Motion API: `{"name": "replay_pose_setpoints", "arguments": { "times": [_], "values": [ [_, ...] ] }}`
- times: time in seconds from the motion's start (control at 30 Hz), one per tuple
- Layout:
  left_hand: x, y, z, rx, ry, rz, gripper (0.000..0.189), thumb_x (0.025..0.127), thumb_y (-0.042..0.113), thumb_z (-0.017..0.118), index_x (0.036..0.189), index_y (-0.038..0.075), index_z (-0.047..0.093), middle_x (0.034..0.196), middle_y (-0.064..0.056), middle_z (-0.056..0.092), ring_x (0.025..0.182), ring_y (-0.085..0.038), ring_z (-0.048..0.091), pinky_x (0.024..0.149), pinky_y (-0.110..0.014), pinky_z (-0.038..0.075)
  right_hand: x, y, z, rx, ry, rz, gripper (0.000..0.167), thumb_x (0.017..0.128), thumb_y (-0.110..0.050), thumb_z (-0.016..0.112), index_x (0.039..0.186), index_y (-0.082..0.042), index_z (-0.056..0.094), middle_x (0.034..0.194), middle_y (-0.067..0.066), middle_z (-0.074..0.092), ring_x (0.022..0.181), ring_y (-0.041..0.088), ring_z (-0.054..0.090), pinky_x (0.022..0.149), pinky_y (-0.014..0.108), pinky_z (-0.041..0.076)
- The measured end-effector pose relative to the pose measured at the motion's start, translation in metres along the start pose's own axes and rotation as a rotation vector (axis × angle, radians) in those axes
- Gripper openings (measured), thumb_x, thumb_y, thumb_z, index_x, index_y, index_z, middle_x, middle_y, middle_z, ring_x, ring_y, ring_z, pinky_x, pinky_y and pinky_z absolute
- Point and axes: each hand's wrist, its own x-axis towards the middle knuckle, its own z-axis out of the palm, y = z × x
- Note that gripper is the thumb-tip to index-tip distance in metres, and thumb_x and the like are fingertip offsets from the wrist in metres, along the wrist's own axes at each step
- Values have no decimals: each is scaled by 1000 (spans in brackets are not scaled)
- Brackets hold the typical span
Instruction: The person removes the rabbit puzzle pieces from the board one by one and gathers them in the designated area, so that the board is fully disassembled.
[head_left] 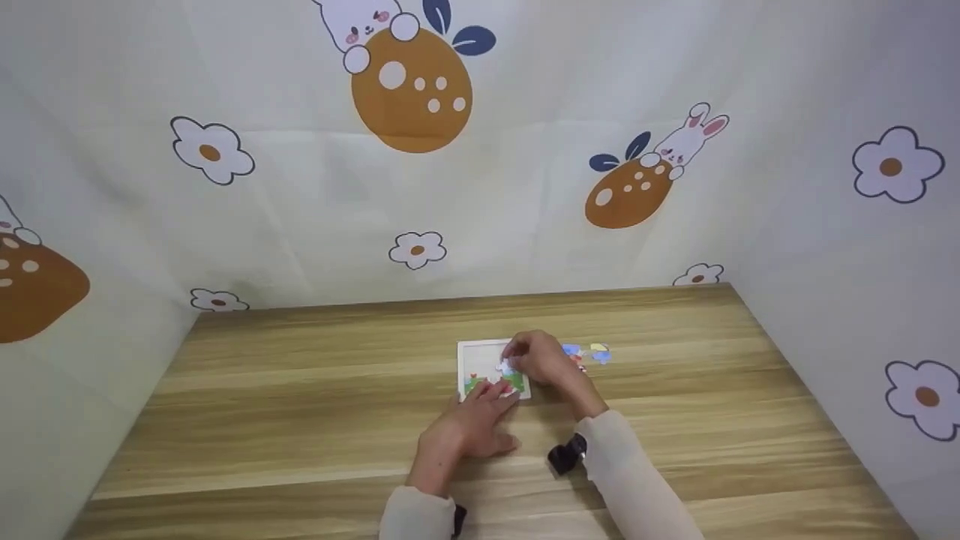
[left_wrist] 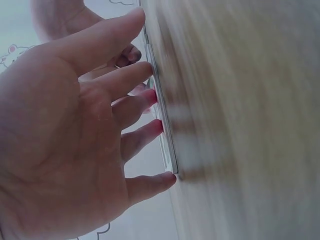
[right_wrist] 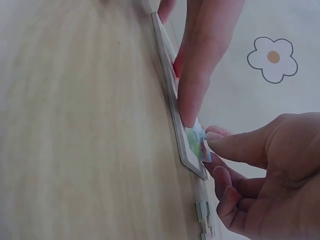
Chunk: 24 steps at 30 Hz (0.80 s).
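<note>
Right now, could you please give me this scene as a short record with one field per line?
Left hand: fingers extended, touching the near side of the puzzle tray
Right hand: pinches a puzzle piece at the tray's right side
Tray contents: green-patterned pieces along the near side
Loose pieces: right of the tray
Surface: wood-grain table
Backdrop: pale cloth with flowers and rabbits

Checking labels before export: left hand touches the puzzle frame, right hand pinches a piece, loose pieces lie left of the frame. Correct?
One side is wrong: the loose pieces lie right of the puzzle frame, as the head view shows. The rest stands.
</note>
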Motion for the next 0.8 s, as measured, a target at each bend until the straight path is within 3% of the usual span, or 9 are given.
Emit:
{"name": "replay_pose_setpoints", "arguments": {
  "times": [0.23,0.5,0.67,0.8],
  "values": [
    [2,0,0,-21,-7,-7,69,94,41,66,154,20,40,167,-1,26,157,-29,17,124,-61,16,-2,-3,-4,73,-2,38,16,94,0,65,93,-12,75,94,5,68,83,19,58,66,25,46],
    [2,1,1,-22,6,-5,70,93,41,67,154,18,40,167,-1,27,156,-31,19,124,-61,18,-2,-5,-8,161,42,63,17,94,0,64,93,-13,75,95,4,68,87,18,57,74,25,47],
    [1,1,1,-23,5,-3,70,94,42,66,154,18,40,168,-1,25,156,-32,18,124,-62,17,-4,-8,-18,180,107,18,13,95,-2,64,95,-10,75,95,5,69,85,17,58,69,24,48],
    [1,0,0,-13,11,2,70,93,42,66,154,18,40,167,-2,26,156,-32,19,123,-62,17,-8,-7,-30,205,88,7,11,95,-3,65,98,-7,75,95,7,71,83,15,60,68,22,48]
  ]
}}
